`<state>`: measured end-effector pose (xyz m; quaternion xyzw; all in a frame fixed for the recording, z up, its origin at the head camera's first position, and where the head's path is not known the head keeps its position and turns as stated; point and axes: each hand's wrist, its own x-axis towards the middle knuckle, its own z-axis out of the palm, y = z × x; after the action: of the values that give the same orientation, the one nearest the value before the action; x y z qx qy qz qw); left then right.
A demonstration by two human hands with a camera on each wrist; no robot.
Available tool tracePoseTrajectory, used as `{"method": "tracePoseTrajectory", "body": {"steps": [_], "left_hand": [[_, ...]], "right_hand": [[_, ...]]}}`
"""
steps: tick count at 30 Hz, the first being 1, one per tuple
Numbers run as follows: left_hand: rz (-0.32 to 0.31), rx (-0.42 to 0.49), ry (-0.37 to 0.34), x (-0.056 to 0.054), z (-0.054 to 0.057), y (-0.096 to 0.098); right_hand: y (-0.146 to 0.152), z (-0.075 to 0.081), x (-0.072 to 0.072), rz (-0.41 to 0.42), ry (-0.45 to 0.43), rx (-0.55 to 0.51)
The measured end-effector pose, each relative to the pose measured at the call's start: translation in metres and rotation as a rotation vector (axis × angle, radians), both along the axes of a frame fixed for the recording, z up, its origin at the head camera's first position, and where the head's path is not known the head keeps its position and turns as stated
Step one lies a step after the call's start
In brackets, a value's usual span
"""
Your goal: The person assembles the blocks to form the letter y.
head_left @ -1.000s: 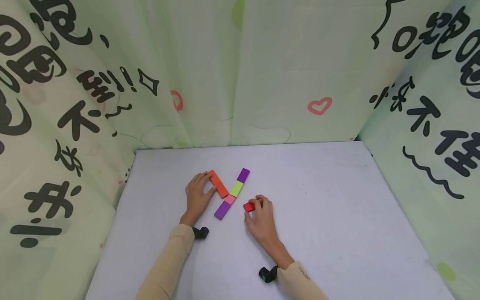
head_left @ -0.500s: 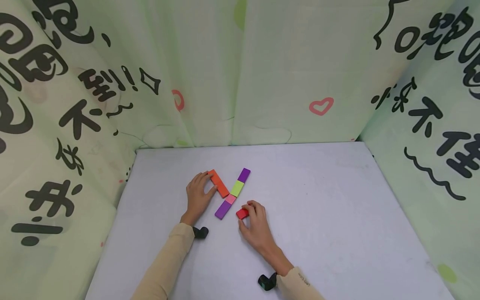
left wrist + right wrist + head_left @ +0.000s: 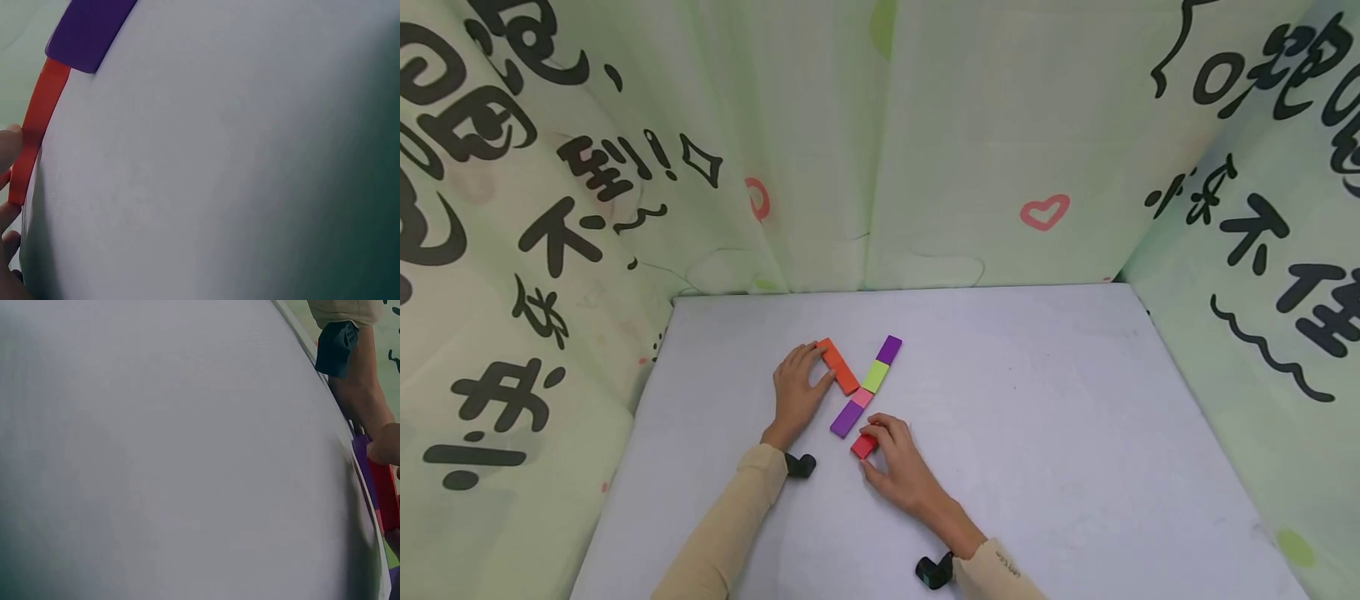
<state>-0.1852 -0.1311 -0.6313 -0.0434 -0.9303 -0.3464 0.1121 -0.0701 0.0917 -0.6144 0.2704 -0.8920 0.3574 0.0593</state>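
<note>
My left hand [image 3: 795, 390] holds a long orange block [image 3: 838, 367], with the thumb near its lower end and fingers at its upper end. The orange block leans against a slanted row: a purple block [image 3: 889, 350] on top, then a lime green block [image 3: 875, 377], a pink block [image 3: 862, 397] and another purple block [image 3: 846, 420]. In my right hand [image 3: 901, 468] a red block [image 3: 862, 447] is pinched between thumb and fingers, just below the row's lower end. In the right wrist view, the red block [image 3: 382, 494] overlaps the purple one.
The white tabletop [image 3: 1060, 433] carries the blocks. Pale green curtains [image 3: 955, 150] with black lettering enclose it at the back and sides. A small black wrist camera [image 3: 802, 466] sits by the left cuff and another black camera [image 3: 934, 572] by the right.
My right hand has moved left and toward me with the red block, from right of the row to below its lower end. The left hand and the orange block stay put.
</note>
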Motion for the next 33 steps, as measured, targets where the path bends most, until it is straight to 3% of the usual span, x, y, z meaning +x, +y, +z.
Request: {"method": "tracePoseTrajectory", "body": {"steps": [6,16,28,33], "left_hand": [[0.001,-0.011,0.009,-0.001,0.000,0.000],[0.013,-0.026,0.035,-0.001,0.000,0.001],[0.003,-0.008,0.005,-0.001,-0.004,-0.001],[-0.004,0.004,0.006,-0.001,-0.003,-0.001]], "right_hand": [[-0.003,-0.001,0.003,0.078,-0.044,0.046],[-0.013,-0.002,0.006,0.163,0.001,0.035],[-0.031,-0.001,0.017,0.149,0.010,0.056],[-0.033,-0.005,0.021,0.050,0.045,0.037]]}}
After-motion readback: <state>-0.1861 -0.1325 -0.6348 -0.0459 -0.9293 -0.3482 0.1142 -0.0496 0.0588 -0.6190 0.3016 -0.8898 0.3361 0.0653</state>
